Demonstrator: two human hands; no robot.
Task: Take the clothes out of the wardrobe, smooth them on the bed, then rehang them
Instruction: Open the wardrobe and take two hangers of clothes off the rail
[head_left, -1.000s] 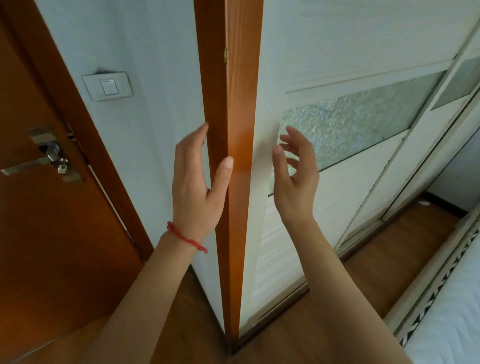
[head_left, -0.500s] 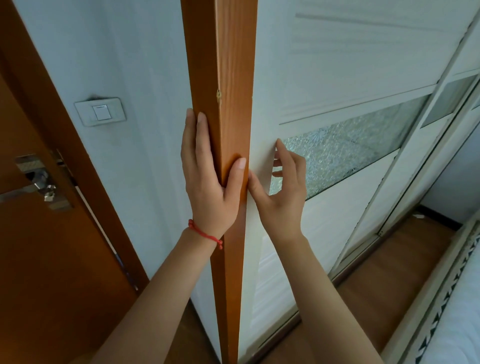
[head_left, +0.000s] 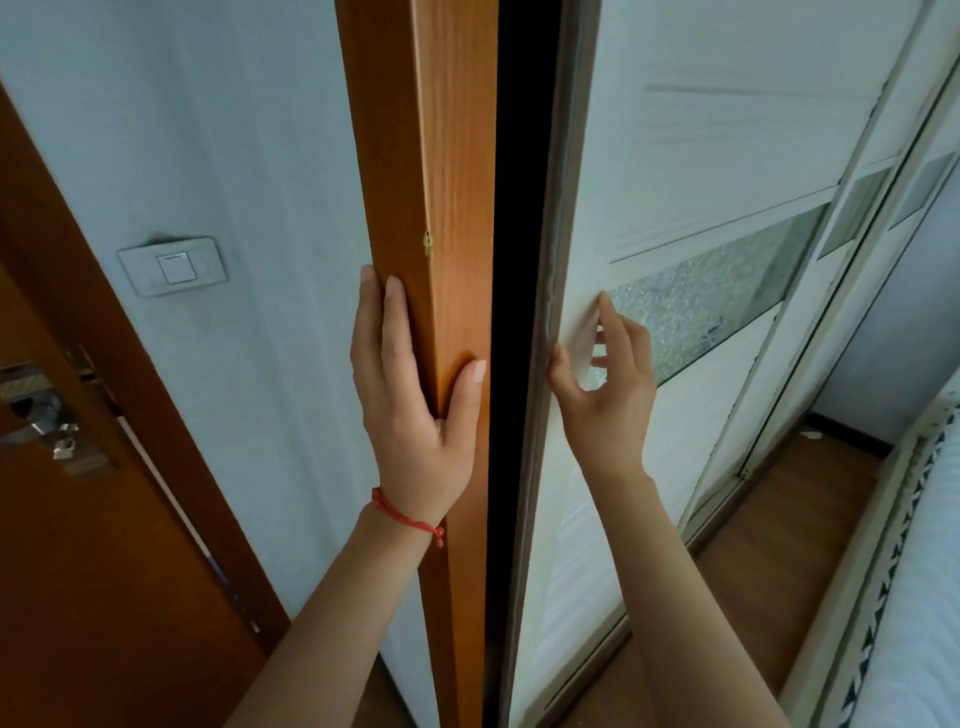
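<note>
at the wardrobe, left hand (head_left: 410, 415) braces frame (head_left: 447, 208), right hand (head_left: 605, 384) pinches door (head_left: 675, 156).

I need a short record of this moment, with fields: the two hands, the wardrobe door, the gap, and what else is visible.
left hand: pressed flat on the wooden frame, thumb round its front edge
right hand: thumb and fingers pinch the edge of the sliding door
gap: a narrow dark opening between frame and door; inside not visible
clothes: none in view
also: light switch, room door handle, bed
</note>
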